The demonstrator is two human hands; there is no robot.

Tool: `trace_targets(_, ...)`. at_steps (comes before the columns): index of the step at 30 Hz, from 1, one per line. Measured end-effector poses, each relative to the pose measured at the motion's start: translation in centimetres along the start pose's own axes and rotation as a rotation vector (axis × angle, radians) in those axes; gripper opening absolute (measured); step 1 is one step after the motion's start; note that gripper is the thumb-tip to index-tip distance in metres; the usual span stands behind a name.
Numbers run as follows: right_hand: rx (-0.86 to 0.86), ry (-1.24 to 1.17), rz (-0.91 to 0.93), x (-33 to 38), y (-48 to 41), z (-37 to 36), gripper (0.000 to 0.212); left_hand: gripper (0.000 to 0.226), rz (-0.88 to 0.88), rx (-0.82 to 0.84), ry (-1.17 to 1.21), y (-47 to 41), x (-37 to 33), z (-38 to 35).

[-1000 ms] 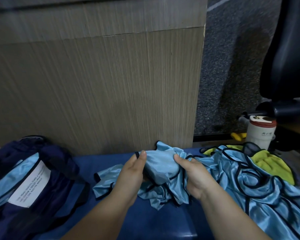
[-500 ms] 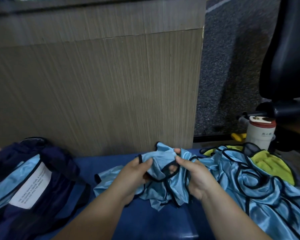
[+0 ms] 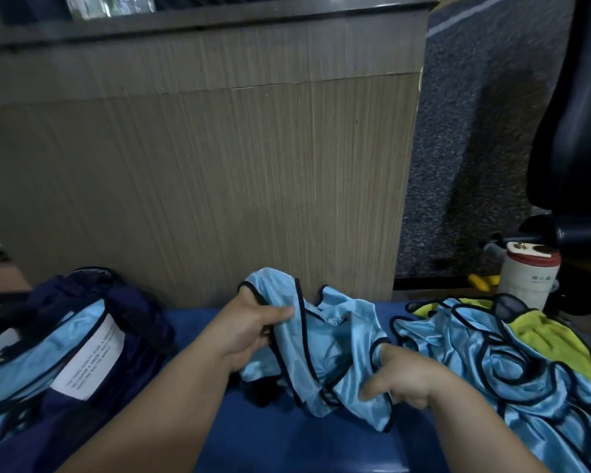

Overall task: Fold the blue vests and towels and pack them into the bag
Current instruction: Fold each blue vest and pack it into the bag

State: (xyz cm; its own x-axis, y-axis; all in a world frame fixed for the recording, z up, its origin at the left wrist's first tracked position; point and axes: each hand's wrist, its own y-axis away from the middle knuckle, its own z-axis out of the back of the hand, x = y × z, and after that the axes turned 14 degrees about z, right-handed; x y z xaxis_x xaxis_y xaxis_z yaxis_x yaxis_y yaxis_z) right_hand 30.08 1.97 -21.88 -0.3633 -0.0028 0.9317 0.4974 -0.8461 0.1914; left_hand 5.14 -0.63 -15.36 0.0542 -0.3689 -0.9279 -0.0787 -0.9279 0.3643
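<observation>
Blue vest (image 3: 325, 349) is crumpled; left grip (image 3: 249, 332) pinches its dark trim and right grip (image 3: 403, 380) pinches the near edge. The shiny cloth may slip out, or the fold may become crooked.

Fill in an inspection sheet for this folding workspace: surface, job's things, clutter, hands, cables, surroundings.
Surface: blue padded surface, partly covered by cloth.
Job's things: one blue vest held between both hands, not yet folded; pile of blue vests loose at right; yellow-green towel partly tucked among that pile; navy bag open at left, light blue cloth showing inside.
Clutter: white bottle with red cap, upright beyond the pile; small yellow object beside it, too small to identify.
Hands: left hand grips the vest's trimmed edge; right hand grips its lower part.
Cables: nothing seen.
Surroundings: wood-grain panel ahead; grey carpet; black chair at right.
</observation>
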Motion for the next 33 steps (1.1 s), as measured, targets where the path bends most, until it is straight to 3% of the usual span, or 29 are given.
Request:
trace_targets(5, -0.155, -0.065, 0.088, 1.4, 0.3, -1.3, 0.061, 0.032, 0.002, -0.109, 0.009, 0.9, -0.4, 0.9)
trace_targets(9, -0.379, -0.099, 0.203, 5.8, 0.2, -1.6, 0.025, 0.028, -0.017, -0.171, 0.061, 2.6, -2.1, 1.7)
trace_targets(10, -0.402, -0.117, 0.231, 7.2, 0.4, -1.5, 0.020, 0.039, -0.018, -0.210, 0.059, 3.1, -2.7, 2.0)
trace_targets(13, -0.404, -0.151, 0.293, 10.9, 1.0, -1.2, 0.018, 0.110, -0.033, -0.257, 0.085, 3.5, -3.9, 3.8)
trace_targets(14, -0.401, -0.156, 0.306, 12.0, 1.2, -1.1, 0.018, 0.119, -0.042, -0.249, 0.108, 3.7, -4.3, 4.5)
trace_targets(15, -0.401, -0.164, 0.320, 13.1, 1.4, -1.1, 0.019, 0.113, -0.045, -0.233, 0.132, 4.3, -4.8, 4.8)
trace_targets(18, -0.382, -0.212, 0.336, 16.1, 1.9, -0.9, 0.021, 0.038, -0.085, -0.184, 0.192, 7.5, -6.8, 4.9)
trace_targets(19, -0.370, -0.215, 0.345, 17.1, 2.1, -0.8, 0.024, 0.026, -0.096, -0.162, 0.200, 8.1, -7.3, 5.3)
trace_targets(21, -0.373, -0.207, 0.367, 18.8, 2.6, -0.6, 0.028, 0.024, -0.130, -0.134, 0.185, 9.1, -8.6, 6.4)
trace_targets(25, -0.444, -0.252, 0.403, 21.6, 3.5, 0.2, 0.029, 0.041, -0.196, -0.161, 0.027, 10.7, -11.6, 9.0)
trace_targets(29, -0.390, -0.388, 0.485, 23.9, 4.3, 1.1, 0.028, 0.033, -0.210, -0.172, -0.129, 12.7, -14.0, 10.7)
trace_targets(33, -0.286, -0.338, 0.544, 25.7, 4.8, 1.4, 0.050, 0.019, -0.249, -0.178, -0.227, 14.4, -16.0, 11.4)
